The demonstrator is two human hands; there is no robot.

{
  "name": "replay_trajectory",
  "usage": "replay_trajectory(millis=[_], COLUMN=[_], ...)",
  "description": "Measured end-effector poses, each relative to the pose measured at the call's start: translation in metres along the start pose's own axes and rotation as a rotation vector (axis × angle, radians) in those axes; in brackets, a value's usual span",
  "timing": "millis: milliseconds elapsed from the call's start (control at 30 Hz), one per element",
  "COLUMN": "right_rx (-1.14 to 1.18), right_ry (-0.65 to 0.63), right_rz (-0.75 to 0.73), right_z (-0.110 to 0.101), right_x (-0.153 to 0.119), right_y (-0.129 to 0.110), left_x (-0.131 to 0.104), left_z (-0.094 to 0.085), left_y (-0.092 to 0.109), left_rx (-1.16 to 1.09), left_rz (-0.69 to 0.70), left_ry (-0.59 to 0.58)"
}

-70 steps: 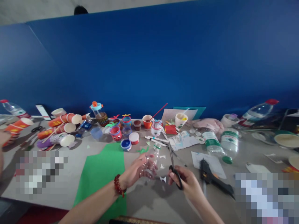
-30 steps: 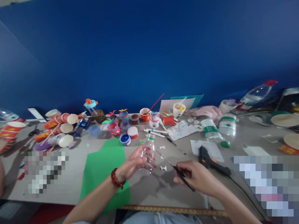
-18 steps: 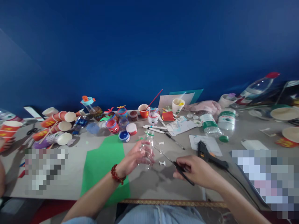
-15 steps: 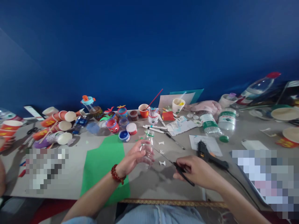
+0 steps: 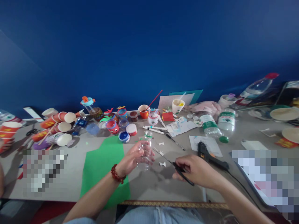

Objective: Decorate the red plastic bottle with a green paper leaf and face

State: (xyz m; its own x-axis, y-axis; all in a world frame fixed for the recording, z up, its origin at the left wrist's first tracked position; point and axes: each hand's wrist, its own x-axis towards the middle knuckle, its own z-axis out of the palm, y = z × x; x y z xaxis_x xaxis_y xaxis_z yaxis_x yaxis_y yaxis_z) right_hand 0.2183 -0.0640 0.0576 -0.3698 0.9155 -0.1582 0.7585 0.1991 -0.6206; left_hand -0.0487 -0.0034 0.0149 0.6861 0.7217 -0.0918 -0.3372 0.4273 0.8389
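My left hand (image 5: pixel 134 157) wraps round a clear plastic bottle (image 5: pixel 147 163) with a green ring at its neck, tilted slightly over the table. In my right hand (image 5: pixel 192 169) is a pair of black-handled scissors (image 5: pixel 178 171), the blades pointing left toward the bottle's side. Whether the tips touch the plastic I cannot tell. Small white paper cut-outs (image 5: pixel 162 164) lie just right of the bottle. A green sheet (image 5: pixel 100 165) lies under and left of my left forearm.
A hot glue gun (image 5: pixel 210 157) with its cord lies to the right. Behind stand paint pots (image 5: pixel 124 136), paper cups (image 5: pixel 178 106), markers (image 5: pixel 153 129) and green-labelled bottle pieces (image 5: pixel 210 124). Decorated cup rolls (image 5: pixel 58 126) lie at left, near another person's hand (image 5: pixel 7 144).
The bottle has shifted slightly left and tilts a little differently in my left hand. My right hand with the scissors has hardly moved.
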Motion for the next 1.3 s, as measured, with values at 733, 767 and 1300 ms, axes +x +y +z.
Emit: replay_trajectory(millis=[733, 767, 1300], right_rx=[-0.041, -0.043, -0.179], right_ry=[-0.044, -0.040, -0.033], right_rz=[-0.056, -0.058, -0.070], right_z=[-0.007, -0.007, -0.011], right_x=[0.001, 0.001, 0.002], right_y=[-0.002, -0.002, -0.006], left_x=[0.003, 0.003, 0.004], left_z=[0.004, 0.004, 0.012], left_y=[0.007, 0.007, 0.017], left_rx=[0.087, 0.105, 0.197], left_rz=[0.088, 0.101, 0.119], left_ry=[-0.022, -0.012, 0.016])
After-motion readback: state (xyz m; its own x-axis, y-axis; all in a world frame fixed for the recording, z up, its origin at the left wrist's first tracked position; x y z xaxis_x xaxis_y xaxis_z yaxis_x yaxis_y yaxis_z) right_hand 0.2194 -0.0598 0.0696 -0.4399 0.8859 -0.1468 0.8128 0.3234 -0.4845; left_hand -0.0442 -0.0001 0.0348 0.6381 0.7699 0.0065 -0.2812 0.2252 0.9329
